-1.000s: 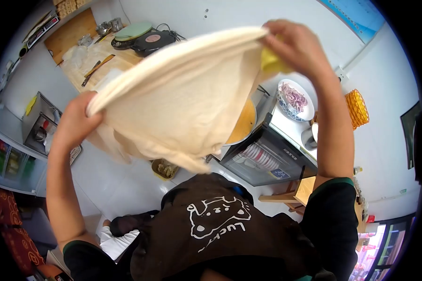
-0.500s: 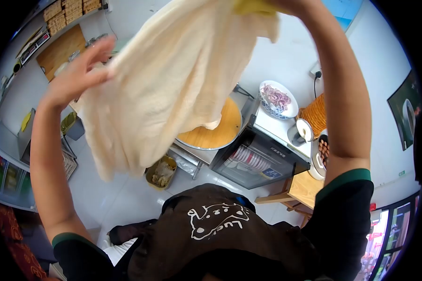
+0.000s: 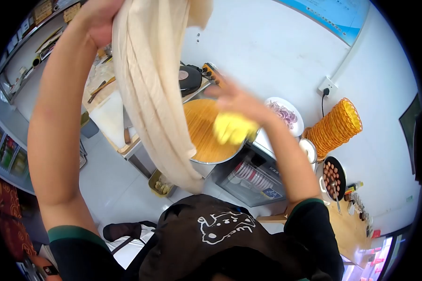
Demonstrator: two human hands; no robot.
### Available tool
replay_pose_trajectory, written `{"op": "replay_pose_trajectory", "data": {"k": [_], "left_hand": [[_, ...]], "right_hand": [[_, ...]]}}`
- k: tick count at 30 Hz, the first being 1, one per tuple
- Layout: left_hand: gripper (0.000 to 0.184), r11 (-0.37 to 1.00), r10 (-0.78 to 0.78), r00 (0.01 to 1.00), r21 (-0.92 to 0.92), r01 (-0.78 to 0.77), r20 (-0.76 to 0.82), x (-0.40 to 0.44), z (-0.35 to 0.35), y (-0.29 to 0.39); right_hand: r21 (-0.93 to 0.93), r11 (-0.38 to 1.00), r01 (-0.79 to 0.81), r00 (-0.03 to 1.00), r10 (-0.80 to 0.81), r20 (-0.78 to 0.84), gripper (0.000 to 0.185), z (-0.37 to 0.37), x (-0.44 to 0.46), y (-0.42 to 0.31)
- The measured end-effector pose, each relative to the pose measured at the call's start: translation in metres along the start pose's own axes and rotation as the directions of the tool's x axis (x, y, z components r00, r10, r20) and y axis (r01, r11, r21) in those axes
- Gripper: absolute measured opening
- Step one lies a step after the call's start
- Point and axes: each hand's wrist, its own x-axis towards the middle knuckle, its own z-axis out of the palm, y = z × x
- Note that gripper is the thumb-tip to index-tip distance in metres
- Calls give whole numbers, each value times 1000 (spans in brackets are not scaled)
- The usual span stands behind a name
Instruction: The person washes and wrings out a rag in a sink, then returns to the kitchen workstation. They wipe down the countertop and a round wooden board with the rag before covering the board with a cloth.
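Observation:
High at the upper left, my left hand point(image 3: 101, 21) is closed on a long cream cloth point(image 3: 147, 89). The cloth hangs down in folds to just above my apron, and its lower part overlaps the edge of a round wooden board point(image 3: 206, 124). My left fingertips are partly out of sight. Over the right side of the board, my right hand point(image 3: 239, 100), blurred by motion, carries a bunched yellow cloth point(image 3: 234, 129) below the palm. Its fingers point toward a black appliance point(image 3: 190, 79) behind the board.
A knife point(image 3: 126, 129) lies on the left counter. On the right are a bowl of sliced onion point(image 3: 286, 114), a tall orange wicker stack point(image 3: 337, 126) and a pan of brown pieces point(image 3: 334, 175). A bin point(image 3: 162, 183) stands on the floor below.
The cream cloth has swung left and narrowed into a hanging bundle, now in my left hand. My right hand has left it and come down over the board with the yellow cloth.

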Motion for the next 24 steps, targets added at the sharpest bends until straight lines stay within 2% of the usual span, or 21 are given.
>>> {"op": "replay_pose_trajectory", "data": {"k": [1, 2, 3, 4, 6, 7, 9, 11, 13, 15, 20, 22, 23, 24], "left_hand": [[36, 996, -19, 997, -90, 26, 80, 9, -1, 4], [36, 984, -27, 987, -171, 55, 160, 15, 1, 11], [36, 979, 5, 989, -203, 25, 148, 17, 8, 19], [37, 986, 12, 966, -166, 32, 259, 21, 5, 32], [38, 992, 66, 980, -116, -45, 186, 14, 2, 50], [38, 993, 95, 987, -76, -86, 129, 8, -2, 58], [39, 988, 155, 988, 5, -155, 11, -4, -15, 67], [40, 975, 210, 969, 100, -199, -127, -18, -33, 76], [41, 957, 261, 932, 196, -215, -253, -33, -55, 83], [42, 941, 291, 886, 277, -196, -361, -46, -77, 88], [45, 918, 320, 793, 378, -123, -519, -80, -125, 86], [46, 916, 318, 770, 389, -100, -553, -88, -139, 82], [47, 915, 316, 763, 393, -88, -564, -92, -143, 80], [48, 915, 311, 757, 398, -73, -575, -92, -149, 77]], "right_hand": [[-53, 997, -50, 997, 53, 60, 105, 31, -8, 17], [-156, 988, 0, 991, 20, 129, 107, 55, -11, 35], [-97, 994, -55, 989, 68, 133, 99, 59, -14, 36], [-38, 993, -110, 983, 115, 141, 90, 59, -16, 33], [73, 973, -219, 965, 205, 166, 75, 50, -21, 21], [90, 968, -234, 970, 226, 88, 64, 33, -35, 17], [254, 965, -66, 989, 96, -108, 52, -1, -80, -9], [325, 930, 171, 952, -71, -298, 45, -33, -121, -34], [190, 904, 382, 879, -292, -378, 44, -49, -140, -50], [28, 866, 500, 817, -461, -345, 43, -58, -141, -64], [-231, 738, 633, 710, -674, -206, 41, -63, -120, -92], [-315, 739, 595, 702, -669, -244, 41, -60, -113, -100], [-392, 807, 441, 692, -584, -425, 40, -55, -112, -106], [-467, 843, 269, 750, -487, -448, 41, -54, -107, -115]]}}
